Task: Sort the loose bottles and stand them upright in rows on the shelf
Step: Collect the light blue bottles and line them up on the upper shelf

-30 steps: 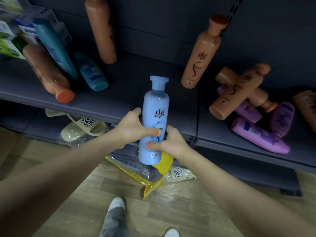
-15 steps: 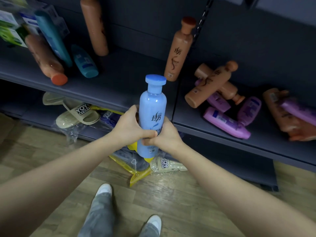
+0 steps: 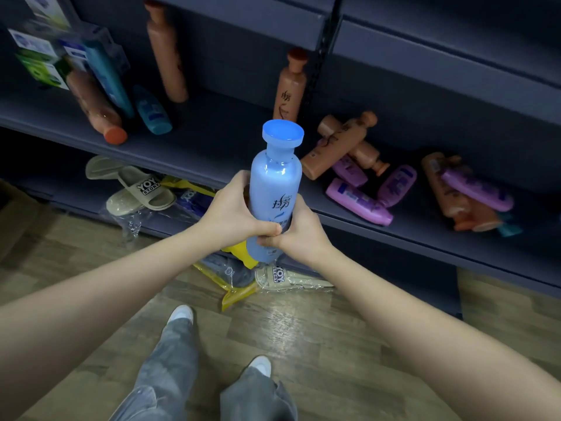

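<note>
The light blue bottle (image 3: 274,189) is held upright in the air, cap up, just in front of the front edge of the dark shelf (image 3: 212,138). The left hand (image 3: 230,211) and the right hand (image 3: 300,230) both grip its lower body, fingers curled round it and thumbs meeting on the label side. Behind its cap a bare stretch of shelf runs from a small teal bottle (image 3: 151,112) lying on the left to a tan bottle (image 3: 290,86) standing by the upright post. Right of the post, tan bottles (image 3: 337,147) and purple bottles (image 3: 358,202) lie jumbled, reaching close to the shelf's lip. Below the edge, a beige slipper (image 3: 139,189) rests on the lower shelf.
</note>
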The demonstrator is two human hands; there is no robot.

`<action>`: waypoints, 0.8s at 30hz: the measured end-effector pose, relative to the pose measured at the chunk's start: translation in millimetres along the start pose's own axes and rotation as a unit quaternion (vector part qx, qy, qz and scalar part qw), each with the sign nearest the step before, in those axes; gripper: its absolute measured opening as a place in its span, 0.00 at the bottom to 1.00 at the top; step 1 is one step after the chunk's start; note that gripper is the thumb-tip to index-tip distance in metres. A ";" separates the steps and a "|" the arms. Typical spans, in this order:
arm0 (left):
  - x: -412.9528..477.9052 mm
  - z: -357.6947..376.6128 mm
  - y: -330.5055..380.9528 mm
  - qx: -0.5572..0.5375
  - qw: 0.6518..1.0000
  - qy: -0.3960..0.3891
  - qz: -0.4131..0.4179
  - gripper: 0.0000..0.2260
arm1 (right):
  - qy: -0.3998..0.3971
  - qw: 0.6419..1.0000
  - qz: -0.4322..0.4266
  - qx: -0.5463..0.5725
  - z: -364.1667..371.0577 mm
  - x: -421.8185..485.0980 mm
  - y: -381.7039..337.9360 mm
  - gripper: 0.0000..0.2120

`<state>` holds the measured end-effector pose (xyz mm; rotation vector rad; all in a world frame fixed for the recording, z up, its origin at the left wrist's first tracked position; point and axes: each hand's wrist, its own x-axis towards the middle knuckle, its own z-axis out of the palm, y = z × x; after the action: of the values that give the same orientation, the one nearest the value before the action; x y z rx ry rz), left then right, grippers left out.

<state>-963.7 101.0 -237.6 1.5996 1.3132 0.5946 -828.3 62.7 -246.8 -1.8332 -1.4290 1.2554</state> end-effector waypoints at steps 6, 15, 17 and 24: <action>-25.3 -5.5 39.6 -0.001 0.999 0.005 0.037 0.33 | 0.017 0.999 -0.031 -0.014 -25.1 -38.1 -23.3 0.29; -61.5 -32.4 108.7 -0.023 0.996 0.020 0.089 0.39 | 0.054 0.995 -0.080 -0.019 -58.2 -84.7 -77.5 0.32; -68.6 -40.3 125.6 -0.027 0.994 0.026 0.100 0.38 | 0.059 0.993 -0.098 -0.019 -65.9 -94.2 -93.2 0.34; -82.4 -67.3 185.1 -0.033 0.989 0.058 0.134 0.29 | 0.076 0.984 -0.161 -0.031 -98.3 -118.1 -148.4 0.21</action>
<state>-957.2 53.2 -29.6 1.7218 1.1566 0.8981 -815.9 16.1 -38.8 -1.6171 -1.6142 0.9004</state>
